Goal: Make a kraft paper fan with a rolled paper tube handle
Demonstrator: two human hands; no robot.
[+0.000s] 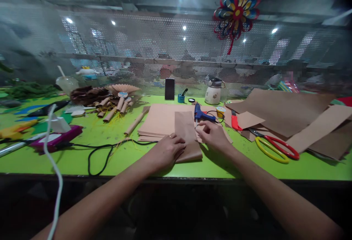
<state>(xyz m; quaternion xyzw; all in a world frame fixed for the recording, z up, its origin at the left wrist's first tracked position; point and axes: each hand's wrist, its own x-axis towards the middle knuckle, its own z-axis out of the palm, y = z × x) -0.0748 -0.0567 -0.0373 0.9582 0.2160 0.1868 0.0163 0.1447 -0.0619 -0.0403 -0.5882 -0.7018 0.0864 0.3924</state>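
A folded strip of brown paper [187,133] lies on the green table [115,155], partly over a stack of brown paper sheets [159,121]. My left hand [167,148] rests on the strip's left edge, fingers curled down on it. My right hand [213,133] pinches the strip's upper right edge with fingers together. A blue glue gun [202,115] lies just behind my right hand.
Yellow and red scissors [275,146], a red cutter [235,122] and large brown sheets [291,115] lie at the right. Paper rolls and fans [115,102], a pink device [56,139] and a black cord [96,152] are left. A mesh screen [165,49] backs the table.
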